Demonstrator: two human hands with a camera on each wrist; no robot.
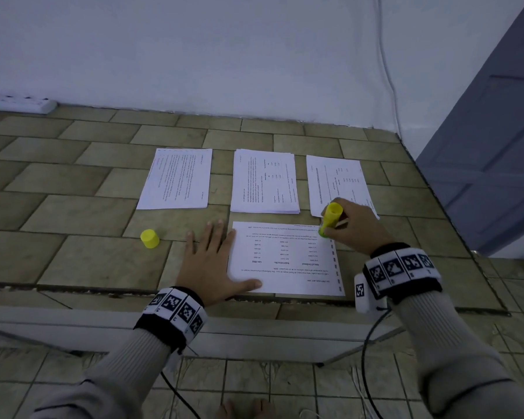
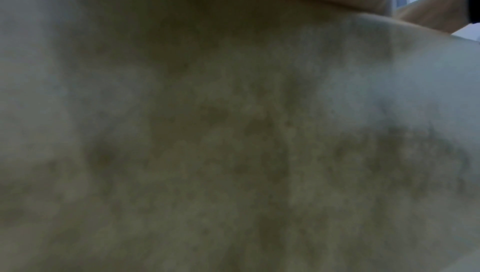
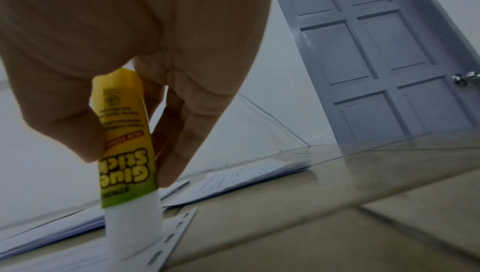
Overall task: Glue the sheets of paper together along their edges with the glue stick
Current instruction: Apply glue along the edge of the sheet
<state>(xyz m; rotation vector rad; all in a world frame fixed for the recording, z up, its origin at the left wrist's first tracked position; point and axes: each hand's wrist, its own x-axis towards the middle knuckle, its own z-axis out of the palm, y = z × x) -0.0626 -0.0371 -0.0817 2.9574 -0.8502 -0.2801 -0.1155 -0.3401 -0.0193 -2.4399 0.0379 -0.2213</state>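
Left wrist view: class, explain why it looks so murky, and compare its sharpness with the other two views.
Left wrist view: dim, noisy blur, the camera lying close over the tiled surface, only the right hand recognisable. Head view: evenly but dimly lit, wide-angle bending of tile lines, print on the sheet soft. Right wrist view: the glue stick label is readable, while the door leans from distortion.

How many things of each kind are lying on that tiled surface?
Paper sheets or stacks: 4 (far left, far middle, far right, near sheet)
Glue stick: 1
Yellow cap: 1
Power strip: 1
Total: 7
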